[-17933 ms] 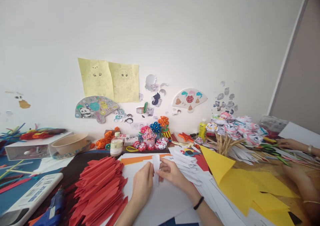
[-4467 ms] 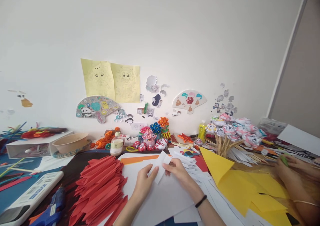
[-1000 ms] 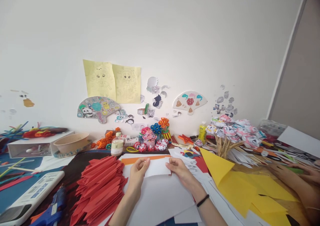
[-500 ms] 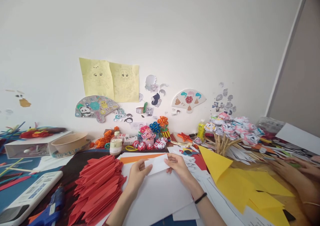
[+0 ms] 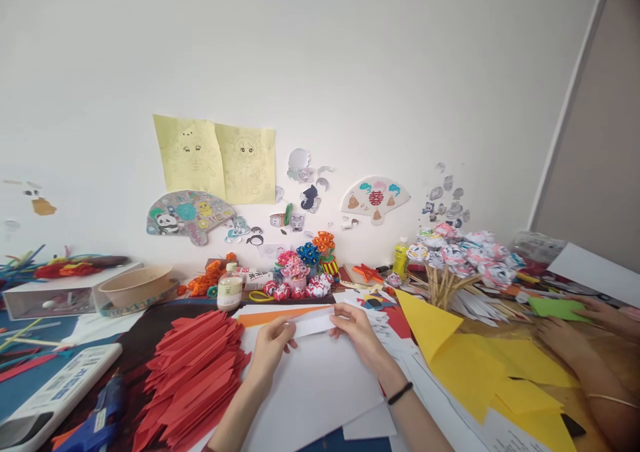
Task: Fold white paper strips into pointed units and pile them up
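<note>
A small strip of white folded paper (image 5: 313, 323) is stretched between my two hands, above a larger white sheet (image 5: 320, 389). My left hand (image 5: 273, 345) pinches its left end between thumb and fingers. At the right end, my right hand (image 5: 356, 329) grips it the same way; a black band circles that wrist. Left of my hands lies a heap of folded red paper strips (image 5: 195, 375). Yellow paper sheets (image 5: 480, 372) spread out to the right. An orange sheet (image 5: 265, 317) shows just behind my left hand.
A co-worker's hands (image 5: 575, 335) hold green paper (image 5: 557, 308) at the right. Paper flowers on sticks (image 5: 465, 259) stand behind the yellow sheets. A bottle (image 5: 231, 288), a bowl (image 5: 137, 287), a blue glue gun (image 5: 100, 419) and a power strip (image 5: 60, 395) are on the left.
The white strip in my hands has tilted and looks narrower, its fold turned down. At the right, the co-worker's hand has lifted the green paper into fuller view.
</note>
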Demonstrator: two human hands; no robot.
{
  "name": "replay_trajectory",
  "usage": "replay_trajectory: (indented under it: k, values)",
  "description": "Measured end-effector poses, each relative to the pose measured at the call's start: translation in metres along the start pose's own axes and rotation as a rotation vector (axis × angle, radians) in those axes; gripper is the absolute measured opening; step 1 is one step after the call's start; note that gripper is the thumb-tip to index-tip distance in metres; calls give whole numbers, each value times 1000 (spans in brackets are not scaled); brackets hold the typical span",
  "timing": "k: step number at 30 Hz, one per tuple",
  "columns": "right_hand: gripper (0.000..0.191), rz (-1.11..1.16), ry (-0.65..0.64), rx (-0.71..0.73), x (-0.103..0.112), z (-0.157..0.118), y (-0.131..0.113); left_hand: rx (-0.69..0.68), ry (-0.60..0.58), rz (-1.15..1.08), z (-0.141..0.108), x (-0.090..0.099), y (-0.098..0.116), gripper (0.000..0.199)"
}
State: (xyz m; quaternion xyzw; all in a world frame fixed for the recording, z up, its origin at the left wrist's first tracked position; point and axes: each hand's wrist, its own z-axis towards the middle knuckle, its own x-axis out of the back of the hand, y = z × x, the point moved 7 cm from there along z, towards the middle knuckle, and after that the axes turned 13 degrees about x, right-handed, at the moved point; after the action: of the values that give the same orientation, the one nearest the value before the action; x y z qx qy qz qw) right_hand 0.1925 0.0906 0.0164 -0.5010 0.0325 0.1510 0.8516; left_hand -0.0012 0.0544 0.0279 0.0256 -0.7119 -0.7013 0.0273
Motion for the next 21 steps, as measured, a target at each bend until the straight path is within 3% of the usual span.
replay_trajectory:
  k: [10, 15, 18, 21]
  values:
    - [26, 55, -34, -9, -6, -3, -5, -19, -16, -21, 2, 4, -2, 38]
    - [36, 130, -17, -73, -7, -2, 1, -70, 9, 64, 8, 5, -5, 30]
    - [47, 68, -20, -108, -6, -1, 5, -106, -2, 129, 9, 4, -6, 30]
    - [46, -51, -86, -115, -8, -2, 8, -131, -9, 200, 9, 1, -7, 30]
